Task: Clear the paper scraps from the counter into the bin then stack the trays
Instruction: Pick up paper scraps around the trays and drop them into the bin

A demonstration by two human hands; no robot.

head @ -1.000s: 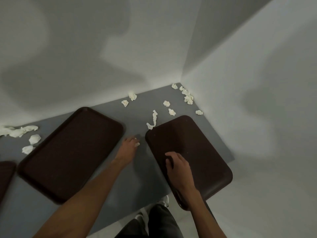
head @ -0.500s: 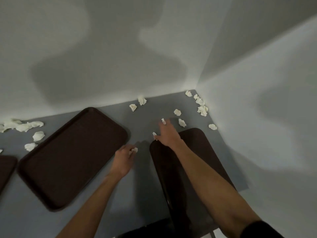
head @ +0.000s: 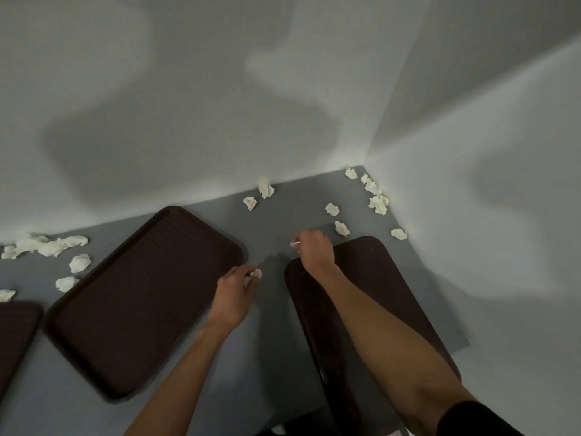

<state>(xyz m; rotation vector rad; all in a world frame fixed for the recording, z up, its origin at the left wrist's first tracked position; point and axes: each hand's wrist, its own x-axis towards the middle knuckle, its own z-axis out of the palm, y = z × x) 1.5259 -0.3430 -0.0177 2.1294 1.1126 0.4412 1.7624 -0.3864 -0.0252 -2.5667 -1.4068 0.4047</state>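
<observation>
- Grey tabletop (head: pixel 276 357) carried the middle tray (head: pixel 141 303), which lay at an angle.
- Just right of the middle tray, the left hand (head: pixel 234 294) clenched a white scrap (head: pixel 253 275).
- Farther right of it, the right hand (head: pixel 316 250) pinched a small scrap (head: pixel 295 244) over the right tray's (head: pixel 377 278) far end.
- Loose scraps (head: pixel 331 209) lay beyond the middle tray and to its left.
</observation>
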